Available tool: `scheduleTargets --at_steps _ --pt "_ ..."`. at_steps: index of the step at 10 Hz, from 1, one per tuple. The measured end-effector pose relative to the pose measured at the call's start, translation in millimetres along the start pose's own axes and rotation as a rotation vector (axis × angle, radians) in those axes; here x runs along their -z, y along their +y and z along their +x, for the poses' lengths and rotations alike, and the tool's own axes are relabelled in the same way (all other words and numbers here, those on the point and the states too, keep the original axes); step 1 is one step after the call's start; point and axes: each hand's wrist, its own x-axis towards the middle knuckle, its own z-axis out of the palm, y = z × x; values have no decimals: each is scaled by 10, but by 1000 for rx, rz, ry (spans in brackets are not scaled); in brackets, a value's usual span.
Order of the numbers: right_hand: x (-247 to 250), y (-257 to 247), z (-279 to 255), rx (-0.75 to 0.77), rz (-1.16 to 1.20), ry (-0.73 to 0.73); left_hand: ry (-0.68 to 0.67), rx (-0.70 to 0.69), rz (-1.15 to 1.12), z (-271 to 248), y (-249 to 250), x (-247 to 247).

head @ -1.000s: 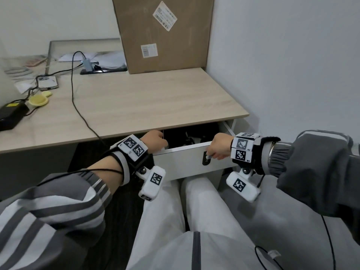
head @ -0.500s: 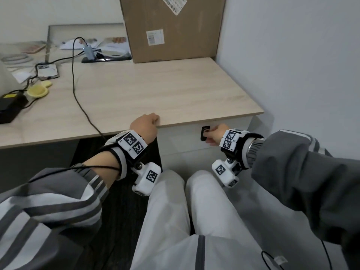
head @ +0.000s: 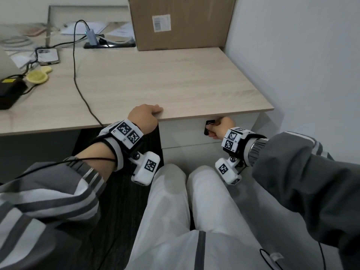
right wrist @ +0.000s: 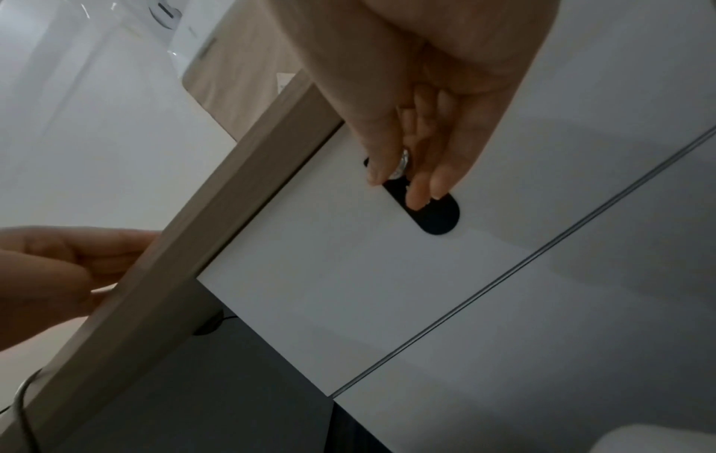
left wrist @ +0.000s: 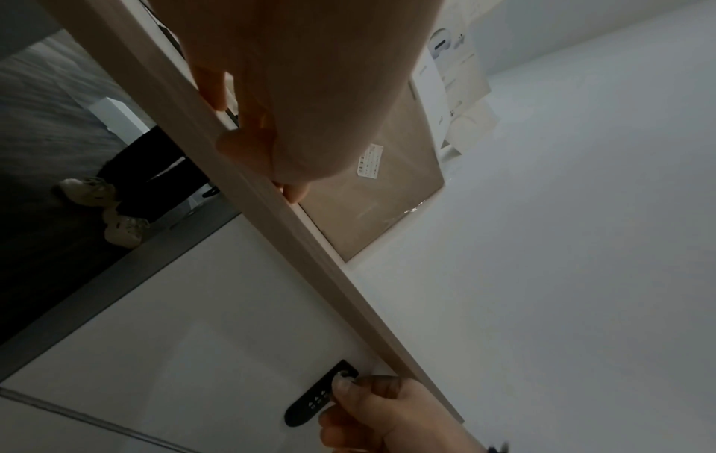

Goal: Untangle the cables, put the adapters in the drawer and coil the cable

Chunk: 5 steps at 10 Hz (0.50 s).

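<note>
Fingers of the right hand (head: 219, 127) pinch a small silver knob (right wrist: 401, 167) on the black oval lock plate (right wrist: 434, 211) of the white drawer front (head: 183, 133), which sits flush under the pale wooden desk top (head: 155, 78). Curled fingers of the left hand (head: 144, 118) hook over the desk's front edge, holding nothing else. A thin black cable (head: 78, 75) trails across the desk and drops off the edge just left of that hand. Behind stands a brown cardboard box (head: 181, 22); a phone (head: 47, 56), a yellow dish (head: 37, 76) and a black power brick (head: 9, 94) lie far left. A second ago the drawer stood open; now it is closed. No adapters are visible.
</note>
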Motion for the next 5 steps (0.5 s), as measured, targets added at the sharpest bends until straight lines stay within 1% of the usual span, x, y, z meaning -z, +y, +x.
scheduleTargets --at_steps 1,2,3,4,5 --pt "-9 10 -39 17 -67 44 -3 -5 2 -9 3 10" --pt "-58 34 -57 14 42 71 -5 -2 -6 -3 -4 2" --pt "-111 52 -135 -25 90 45 -3 4 -3 -19 0 -5" --pt "-159 20 -170 -109 136 0 -15 3 -2 -26 10 -10" --pt "-60 -69 -251 -197 163 -104 -6 -1 -51 -46 38 21"
